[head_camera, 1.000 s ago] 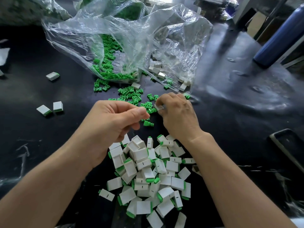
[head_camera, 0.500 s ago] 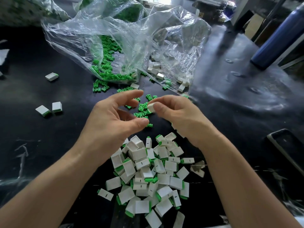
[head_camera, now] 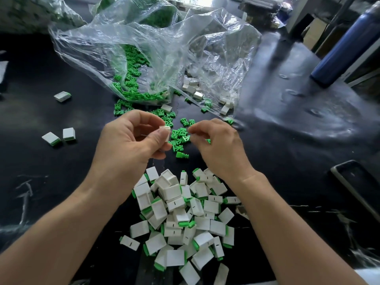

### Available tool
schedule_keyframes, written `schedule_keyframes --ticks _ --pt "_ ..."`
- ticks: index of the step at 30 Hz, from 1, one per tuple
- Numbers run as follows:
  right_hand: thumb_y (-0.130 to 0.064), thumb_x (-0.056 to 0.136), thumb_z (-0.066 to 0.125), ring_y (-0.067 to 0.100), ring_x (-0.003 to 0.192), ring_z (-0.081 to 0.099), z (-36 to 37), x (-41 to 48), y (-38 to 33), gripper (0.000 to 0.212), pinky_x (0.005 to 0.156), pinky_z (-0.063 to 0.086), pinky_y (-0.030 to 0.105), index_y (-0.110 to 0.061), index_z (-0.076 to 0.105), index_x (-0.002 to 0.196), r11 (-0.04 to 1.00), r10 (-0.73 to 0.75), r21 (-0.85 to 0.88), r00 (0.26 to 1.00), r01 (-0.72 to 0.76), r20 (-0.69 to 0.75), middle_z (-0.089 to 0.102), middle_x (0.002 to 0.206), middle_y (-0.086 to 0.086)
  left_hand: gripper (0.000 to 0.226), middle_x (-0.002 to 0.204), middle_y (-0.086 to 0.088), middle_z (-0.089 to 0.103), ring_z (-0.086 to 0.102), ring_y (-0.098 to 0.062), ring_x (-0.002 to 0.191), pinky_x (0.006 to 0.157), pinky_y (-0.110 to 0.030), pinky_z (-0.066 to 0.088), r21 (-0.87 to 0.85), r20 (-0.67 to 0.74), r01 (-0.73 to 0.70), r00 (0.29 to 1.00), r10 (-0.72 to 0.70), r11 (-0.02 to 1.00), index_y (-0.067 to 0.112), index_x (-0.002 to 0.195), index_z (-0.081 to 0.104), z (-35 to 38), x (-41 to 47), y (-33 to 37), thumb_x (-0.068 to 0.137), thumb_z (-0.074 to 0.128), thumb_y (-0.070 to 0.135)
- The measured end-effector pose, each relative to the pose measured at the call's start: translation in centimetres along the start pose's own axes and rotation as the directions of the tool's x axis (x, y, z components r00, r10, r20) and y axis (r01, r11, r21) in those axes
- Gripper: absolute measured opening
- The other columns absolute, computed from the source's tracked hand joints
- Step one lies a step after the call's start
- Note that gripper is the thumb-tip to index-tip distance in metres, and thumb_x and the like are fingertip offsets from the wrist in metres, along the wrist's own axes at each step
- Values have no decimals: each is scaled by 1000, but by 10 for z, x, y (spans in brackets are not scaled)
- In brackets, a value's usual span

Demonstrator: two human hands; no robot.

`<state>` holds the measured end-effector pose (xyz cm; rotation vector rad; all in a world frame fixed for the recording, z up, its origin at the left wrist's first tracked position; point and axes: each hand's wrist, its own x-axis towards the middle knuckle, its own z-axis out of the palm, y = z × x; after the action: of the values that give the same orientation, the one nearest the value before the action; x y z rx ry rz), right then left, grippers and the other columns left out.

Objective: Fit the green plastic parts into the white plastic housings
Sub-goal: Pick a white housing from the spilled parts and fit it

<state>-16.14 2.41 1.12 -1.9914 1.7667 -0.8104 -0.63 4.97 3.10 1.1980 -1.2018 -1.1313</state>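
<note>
Table (head_camera: pixel 61 202) surface is black and carries all the parts.

1. The left hand (head_camera: pixel 131 142) is raised above the table, palm turned inward. Its thumb and forefinger pinch a white housing (head_camera: pixel 165 131) at the fingertips; the other fingers are curled beneath.
2. The right hand (head_camera: pixel 218 149) is just beside it, knuckles up, fingers curled down with the tips drawn together. The fingertips are directly over the loose green parts (head_camera: pixel 181 135). Whether they grip one cannot be determined.
3. The loose green parts lie scattered on the table between the hands and the bags. A single green part (head_camera: pixel 182 155) lies apart, nearer the person.
4. A heap of assembled units (head_camera: pixel 185 219), white with green showing at one end, lies between the forearms.
5. Three more assembled units lie well apart on the left: a pair (head_camera: pixel 59 136) side by side, and one (head_camera: pixel 62 96) farther back.
6. A clear bag (head_camera: pixel 144 48) at the rear holds the green stock (head_camera: pixel 131 77), which spills out of its mouth. A second clear bag (head_camera: pixel 226 58) beside it holds white housings (head_camera: pixel 193 88).
7. A blue bottle (head_camera: pixel 347 44) is at the far right, tilted. A dark rectangular object (head_camera: pixel 357 188) with a grey rim lies at the right edge.
</note>
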Motion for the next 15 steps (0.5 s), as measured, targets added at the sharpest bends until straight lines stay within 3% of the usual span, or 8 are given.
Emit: schedule_keyframes --ticks 2,6,10,15 --pt "-16 90 58 21 107 49 6 0 1 24 95 35 31 -20 67 111 988 -74 -135 997 77 26 61 110 4 10 62 3 68 65 -10 56 51 -19 53 -18 -9 4 1000 -4 1000 16 77 62 -1 0 0 77 65 7" --pt "-14 89 58 21 109 46 11 3 0 28 89 24 26 -21 64 115 951 -139 -266 986 157 87 60 118 1 20 63 4 69 65 -10 58 50 -18 52 -15 10 10 1000 -10 1000 19 74 64 0 -1 0 73 69 0" --pt "-16 87 61 21 101 51 10 5 1 15 87 29 27 -17 67 101 961 -106 -243 989 130 106 62 106 0 23 63 4 68 62 -9 58 53 -20 54 16 42 -6 999 5 1000 20 64 66 0 -2 0 69 72 -2" --pt "-8 88 58 17 96 59 6 5 2 21 88 42 28 -13 68 106 991 -99 -88 995 100 8 66 104 4 28 63 4 69 61 -8 58 61 -24 55 40 68 -11 998 8 999 28 62 70 0 -2 1 66 74 0"
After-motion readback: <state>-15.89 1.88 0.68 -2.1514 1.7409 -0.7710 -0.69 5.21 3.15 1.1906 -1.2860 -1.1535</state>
